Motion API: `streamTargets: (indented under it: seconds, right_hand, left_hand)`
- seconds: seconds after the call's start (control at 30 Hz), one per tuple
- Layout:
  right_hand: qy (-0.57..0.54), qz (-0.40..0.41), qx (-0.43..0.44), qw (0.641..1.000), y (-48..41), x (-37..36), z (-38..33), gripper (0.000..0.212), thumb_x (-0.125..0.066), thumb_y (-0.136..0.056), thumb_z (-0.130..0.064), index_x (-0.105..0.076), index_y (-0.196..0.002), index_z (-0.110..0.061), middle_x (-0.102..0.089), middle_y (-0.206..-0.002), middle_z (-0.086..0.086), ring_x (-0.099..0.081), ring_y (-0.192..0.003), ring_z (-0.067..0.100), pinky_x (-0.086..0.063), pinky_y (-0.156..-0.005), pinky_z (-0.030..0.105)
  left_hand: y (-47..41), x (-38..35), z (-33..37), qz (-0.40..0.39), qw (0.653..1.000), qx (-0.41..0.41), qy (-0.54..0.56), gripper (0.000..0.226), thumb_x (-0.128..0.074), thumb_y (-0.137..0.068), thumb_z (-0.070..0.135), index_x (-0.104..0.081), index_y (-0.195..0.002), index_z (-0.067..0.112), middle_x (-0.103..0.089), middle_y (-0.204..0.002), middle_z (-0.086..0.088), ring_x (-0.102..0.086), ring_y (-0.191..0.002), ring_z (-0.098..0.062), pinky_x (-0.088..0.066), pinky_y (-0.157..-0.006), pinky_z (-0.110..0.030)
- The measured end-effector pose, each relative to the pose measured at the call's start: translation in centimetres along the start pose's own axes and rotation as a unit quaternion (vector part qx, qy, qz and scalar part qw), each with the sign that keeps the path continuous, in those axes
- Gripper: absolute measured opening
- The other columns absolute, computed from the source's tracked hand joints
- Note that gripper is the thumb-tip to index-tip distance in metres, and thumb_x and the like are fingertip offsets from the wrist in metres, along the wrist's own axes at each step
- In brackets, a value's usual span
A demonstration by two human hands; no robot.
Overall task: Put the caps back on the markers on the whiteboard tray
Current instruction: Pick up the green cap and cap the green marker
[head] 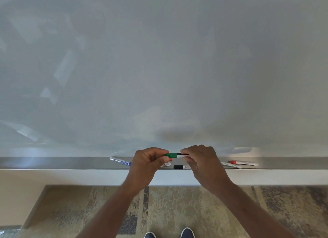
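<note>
You are holding the green marker (174, 155) level just above the tray (53, 163), your left hand (147, 165) pinching its green cap (170, 155) and your right hand (204, 162) gripping the white barrel. It is likely light, stiff and smooth plastic, so squeeze near the joint. The blue marker (120, 161), black marker (182, 167) and red marker (243, 162) are lying on the matte grey tray.

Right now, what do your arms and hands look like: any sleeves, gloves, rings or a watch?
Both arms are bare from the bottom edge of the picture up to the hands, with no sleeve in view. The left hand and right hand are ungloved. No ring, watch or wristband shows on either.
</note>
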State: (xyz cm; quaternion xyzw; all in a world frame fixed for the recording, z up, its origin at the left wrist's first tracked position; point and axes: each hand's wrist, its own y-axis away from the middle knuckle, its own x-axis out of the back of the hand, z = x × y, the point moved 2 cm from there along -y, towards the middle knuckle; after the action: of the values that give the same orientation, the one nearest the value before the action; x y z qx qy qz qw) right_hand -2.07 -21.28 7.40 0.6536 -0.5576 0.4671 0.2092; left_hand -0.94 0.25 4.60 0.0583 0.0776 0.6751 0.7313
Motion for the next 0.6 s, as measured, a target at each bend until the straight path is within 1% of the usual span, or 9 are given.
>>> streamTargets:
  seconds: [0.07,0.13,0.2,0.27,0.3,0.37,0.47,0.53,0.6]
  right_hand:
    - [0.016,0.003,-0.007,1.000,-0.2,-1.0,1.5,0.023,-0.074,-0.089,-0.013,-0.071,-0.109,-0.023,-0.075,-0.096,-0.008,-0.065,-0.089,0.016,-0.041,-0.084,0.036]
    - [0.024,0.000,-0.021,0.999,0.0,-2.3,3.4,0.025,-0.075,-0.087,-0.008,-0.072,-0.107,-0.022,-0.076,-0.097,-0.007,-0.068,-0.090,0.019,-0.044,-0.086,0.038]
    - [0.026,-0.016,-0.041,0.999,0.2,-3.7,5.3,0.024,-0.071,-0.088,-0.004,-0.072,-0.107,-0.020,-0.076,-0.098,-0.003,-0.068,-0.090,0.021,-0.050,-0.084,0.039]
    - [0.038,-0.031,-0.053,0.997,0.4,-5.2,6.8,0.021,-0.069,-0.090,-0.004,-0.072,-0.105,-0.018,-0.073,-0.097,-0.001,-0.065,-0.086,0.020,-0.052,-0.077,0.039]
    - [0.047,-0.038,-0.057,0.997,0.6,-5.9,7.5,0.019,-0.069,-0.089,-0.004,-0.073,-0.104,-0.017,-0.070,-0.096,0.000,-0.063,-0.083,0.020,-0.051,-0.074,0.038]
    - [0.072,-0.059,-0.066,0.993,0.8,-7.4,8.4,0.018,-0.068,-0.089,-0.005,-0.073,-0.102,-0.017,-0.066,-0.093,-0.001,-0.059,-0.080,0.019,-0.049,-0.072,0.037]
    - [0.102,-0.083,-0.086,0.988,0.9,-9.2,9.3,0.019,-0.068,-0.088,-0.006,-0.072,-0.098,-0.021,-0.064,-0.090,-0.004,-0.059,-0.083,0.019,-0.044,-0.076,0.036]
    - [0.097,-0.089,-0.099,0.986,0.8,-9.9,9.6,0.017,-0.066,-0.090,-0.007,-0.072,-0.096,-0.021,-0.067,-0.090,-0.003,-0.060,-0.087,0.021,-0.041,-0.079,0.038]
    - [0.095,-0.096,-0.108,0.985,0.7,-10.4,10.0,0.017,-0.065,-0.091,-0.008,-0.073,-0.096,-0.022,-0.069,-0.091,-0.003,-0.061,-0.090,0.021,-0.042,-0.083,0.038]
  left_hand:
    - [-0.6,-0.2,-1.0,0.000,1.000,0.008,-0.018,0.022,-0.075,-0.089,-0.011,-0.082,-0.106,0.002,-0.085,-0.087,-0.002,-0.079,-0.080,-0.007,-0.059,-0.073,-0.014]
    - [-1.1,0.2,-2.0,0.004,0.999,0.015,-0.051,0.024,-0.076,-0.091,-0.007,-0.082,-0.106,0.010,-0.086,-0.093,0.001,-0.080,-0.087,-0.007,-0.060,-0.077,-0.015]
    - [-1.7,1.2,-3.3,0.031,0.991,0.014,-0.133,0.022,-0.076,-0.094,0.002,-0.083,-0.107,0.019,-0.085,-0.098,0.006,-0.078,-0.093,-0.005,-0.058,-0.078,-0.013]
    - [-2.0,2.2,-4.6,0.072,0.968,0.006,-0.240,0.019,-0.076,-0.095,0.008,-0.083,-0.106,0.022,-0.083,-0.098,0.013,-0.074,-0.090,0.000,-0.052,-0.076,-0.008]
    - [-2.1,2.6,-5.2,0.088,0.956,0.000,-0.281,0.018,-0.076,-0.095,0.010,-0.083,-0.106,0.022,-0.081,-0.096,0.014,-0.073,-0.087,0.001,-0.051,-0.076,-0.009]
    - [-2.2,3.3,-6.4,0.106,0.939,0.002,-0.328,0.017,-0.075,-0.095,0.011,-0.083,-0.107,0.021,-0.078,-0.091,0.015,-0.070,-0.085,0.002,-0.056,-0.079,-0.018]
    - [-1.9,4.1,-7.8,0.107,0.925,0.022,-0.363,0.017,-0.073,-0.097,0.015,-0.082,-0.110,0.021,-0.080,-0.099,0.007,-0.071,-0.089,-0.006,-0.062,-0.087,-0.035]
    - [-1.6,4.3,-8.6,0.100,0.919,0.018,-0.380,0.016,-0.073,-0.096,0.013,-0.083,-0.107,0.019,-0.082,-0.103,0.003,-0.072,-0.090,-0.010,-0.061,-0.089,-0.037]
    - [-1.2,4.3,-9.2,0.097,0.915,0.015,-0.392,0.017,-0.074,-0.095,0.011,-0.083,-0.106,0.019,-0.083,-0.104,0.004,-0.069,-0.087,-0.007,-0.060,-0.087,-0.034]
